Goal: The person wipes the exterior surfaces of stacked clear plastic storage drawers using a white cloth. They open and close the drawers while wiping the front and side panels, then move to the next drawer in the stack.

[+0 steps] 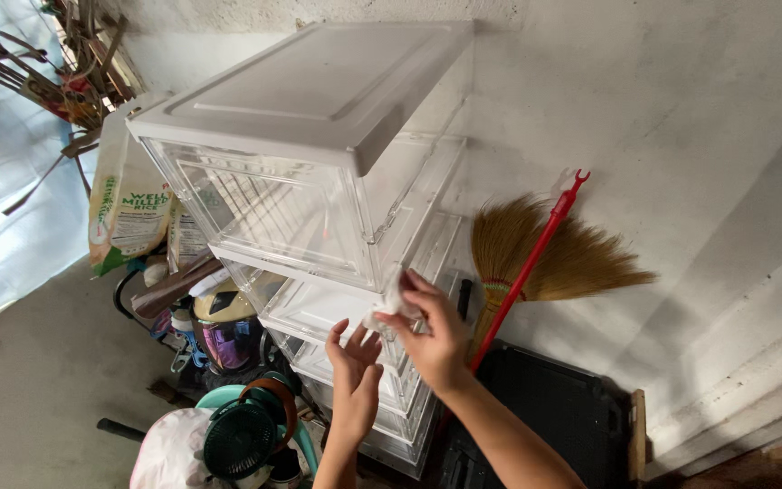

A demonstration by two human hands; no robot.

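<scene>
I see the right hand (432,330) bent at the wrist, pinching a small white cloth (389,303) against the corner of the clear stacked drawers (319,217). The left hand (355,362) is flat and open, fingers up, touching a lower drawer front.

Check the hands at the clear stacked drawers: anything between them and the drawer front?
Nothing visible. The right hand presses a small white cloth straight against the corner of a clear drawer in the stack. The left hand lies open-palmed on the drawer front just below. The broom leans on the wall, off to the side.
</scene>
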